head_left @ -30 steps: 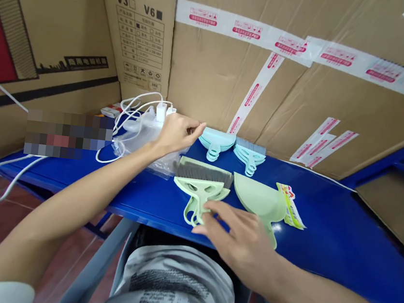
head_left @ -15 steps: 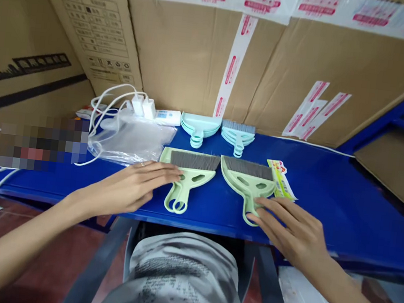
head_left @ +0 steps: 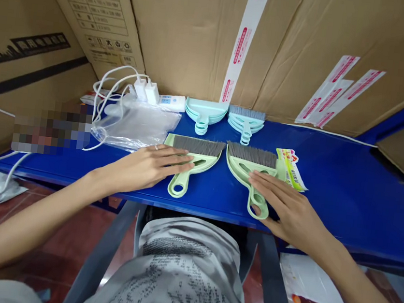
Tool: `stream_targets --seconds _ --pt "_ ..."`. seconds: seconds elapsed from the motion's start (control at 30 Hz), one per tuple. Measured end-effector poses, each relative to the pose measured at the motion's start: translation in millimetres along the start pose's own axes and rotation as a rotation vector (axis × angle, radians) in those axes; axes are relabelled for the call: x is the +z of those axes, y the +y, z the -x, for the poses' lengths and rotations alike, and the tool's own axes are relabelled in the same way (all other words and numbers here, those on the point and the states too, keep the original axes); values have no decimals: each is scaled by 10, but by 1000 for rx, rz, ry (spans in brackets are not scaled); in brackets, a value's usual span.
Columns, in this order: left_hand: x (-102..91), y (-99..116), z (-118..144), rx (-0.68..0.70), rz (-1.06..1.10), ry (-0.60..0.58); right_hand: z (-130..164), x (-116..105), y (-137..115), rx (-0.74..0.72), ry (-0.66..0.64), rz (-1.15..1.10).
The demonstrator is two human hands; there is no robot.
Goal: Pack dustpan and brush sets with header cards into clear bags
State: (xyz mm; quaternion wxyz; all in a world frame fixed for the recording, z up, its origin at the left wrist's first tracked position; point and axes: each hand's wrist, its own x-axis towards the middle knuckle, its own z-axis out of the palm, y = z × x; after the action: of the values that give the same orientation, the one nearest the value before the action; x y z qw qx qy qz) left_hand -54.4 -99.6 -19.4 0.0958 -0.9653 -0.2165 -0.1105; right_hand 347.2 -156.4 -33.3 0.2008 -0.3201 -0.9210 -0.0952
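Note:
Two pale green dustpan-and-brush sets lie side by side on the blue table, grey bristles facing away from me. My left hand rests on the left brush, fingers stretched across its head and upper handle. Beneath that brush a dustpan shows at the upper left corner. On the right brush lies my right hand, fingers extended over the head, thumb beside the handle ring. The dustpan under it peeks out along the left side. A printed yellow-green card sits just past my right fingers.
Stacked light blue dustpans and light blue brushes stand at the back. Clear plastic bags lie left of the sets, near a white power strip and cables. Cardboard walls the rear. The blue table's front edge runs near my lap.
The left set's two handle rings now line up as one. My right hand has moved up over the brush head, and the right handles' rings have shifted apart. The view has tilted down.

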Motion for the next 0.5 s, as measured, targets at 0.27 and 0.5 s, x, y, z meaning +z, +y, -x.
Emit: stream_targets --seconds 0.27,0.5 --pt "120 14 21 -14 -16 149 -33 41 51 -77 12 58" --pt "211 57 -59 -8 -150 122 -45 187 195 -29 37 60"
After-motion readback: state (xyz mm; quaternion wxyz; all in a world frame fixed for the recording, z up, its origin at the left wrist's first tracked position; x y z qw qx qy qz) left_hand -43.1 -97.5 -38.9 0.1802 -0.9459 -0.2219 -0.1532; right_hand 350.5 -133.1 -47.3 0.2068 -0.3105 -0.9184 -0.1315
